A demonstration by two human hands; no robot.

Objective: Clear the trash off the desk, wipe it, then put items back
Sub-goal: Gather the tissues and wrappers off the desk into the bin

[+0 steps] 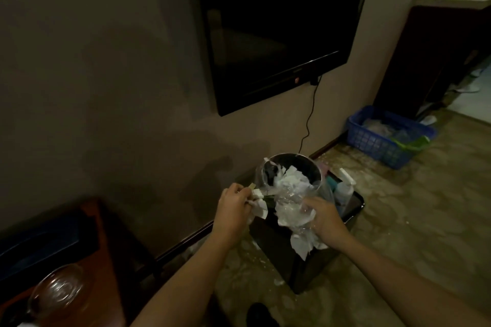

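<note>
Below, round bin full of paper-and-plastic trash.

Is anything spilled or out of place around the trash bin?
Yes. Small white scraps lie on the floor beside the trash bin, outside it. A white tissue hangs over the bin's front edge instead of lying inside. The left hand pinches crumpled paper; the right hand grips clear plastic.
</note>
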